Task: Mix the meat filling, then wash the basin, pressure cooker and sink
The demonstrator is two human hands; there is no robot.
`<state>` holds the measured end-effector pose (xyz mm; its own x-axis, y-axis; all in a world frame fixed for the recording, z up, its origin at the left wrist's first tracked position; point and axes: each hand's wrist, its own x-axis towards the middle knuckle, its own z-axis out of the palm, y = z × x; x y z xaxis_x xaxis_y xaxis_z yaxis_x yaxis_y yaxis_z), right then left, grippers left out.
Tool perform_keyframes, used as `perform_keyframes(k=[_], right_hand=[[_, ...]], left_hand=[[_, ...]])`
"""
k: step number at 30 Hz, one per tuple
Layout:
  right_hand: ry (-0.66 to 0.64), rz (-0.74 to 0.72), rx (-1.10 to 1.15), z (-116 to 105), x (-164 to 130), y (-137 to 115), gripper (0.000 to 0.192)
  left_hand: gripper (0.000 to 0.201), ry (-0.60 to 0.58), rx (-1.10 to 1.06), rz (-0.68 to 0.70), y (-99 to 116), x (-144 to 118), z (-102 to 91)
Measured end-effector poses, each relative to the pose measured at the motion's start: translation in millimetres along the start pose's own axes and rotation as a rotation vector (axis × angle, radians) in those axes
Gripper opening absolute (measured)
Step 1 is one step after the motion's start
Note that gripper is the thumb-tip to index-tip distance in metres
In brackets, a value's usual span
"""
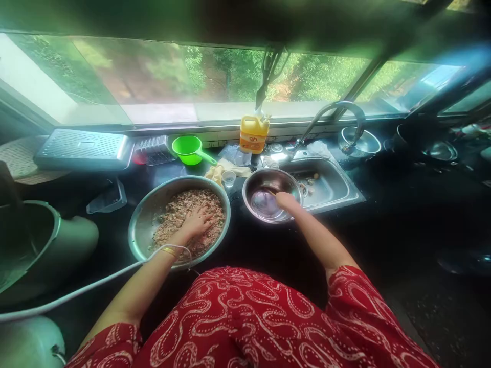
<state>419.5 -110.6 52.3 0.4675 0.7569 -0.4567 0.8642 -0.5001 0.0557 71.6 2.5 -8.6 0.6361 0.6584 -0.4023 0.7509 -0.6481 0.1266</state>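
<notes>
Your left hand (197, 222) lies spread, fingers flat, gripping nothing, on the minced mixture (190, 220) filling the big basin (141, 232) near left, seemingly mid-mixing, while your right hand (286, 200) reaches into the nearly empty bowl (255, 186) beside the far sink (337, 189), its fingers' curl unclear.

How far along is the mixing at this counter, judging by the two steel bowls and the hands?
Done: the minced mixture already fills the large steel basin. In hand: the left hand presses flat into that mixture, while the right hand reaches into the smaller steel bowl, which appears to hold a little liquid. Left: nothing is shaped or portioned yet, and the sink holds scraps.
</notes>
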Motion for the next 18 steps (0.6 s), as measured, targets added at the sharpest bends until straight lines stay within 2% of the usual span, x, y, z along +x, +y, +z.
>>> perform_keyframes(k=[3,6,9,12,15,18], right_hand=[[0.080,-0.024,-0.015,-25.9,-12.8,25.2,0.032],[0.250,-0.140,0.027,-53.6,-11.4,21.4,0.034],[0.330,-0.326,0.061,-71.9,9.5,-25.6,0.034],[0.297,-0.476,0.018,-77.9,41.6,-91.7,0.032],[0.285,-0.557,-0.021,-72.2,70.6,-146.6,0.028],[0.276,-0.610,-0.053,-59.4,89.9,-176.4,0.030]], left_hand=[[0.051,-0.011,-0.035,-0.013,1.2,-2.4,4.1],[0.051,0.020,-0.069,-0.015,-2.9,-0.7,10.5],[0.051,0.053,-0.081,-0.022,-5.3,2.0,16.2],[0.051,0.071,-0.098,-0.020,-5.2,1.5,20.3],[0.050,0.093,-0.127,-0.034,-5.0,-0.8,25.5],[0.050,0.119,-0.158,-0.045,-5.3,-2.6,30.8]])
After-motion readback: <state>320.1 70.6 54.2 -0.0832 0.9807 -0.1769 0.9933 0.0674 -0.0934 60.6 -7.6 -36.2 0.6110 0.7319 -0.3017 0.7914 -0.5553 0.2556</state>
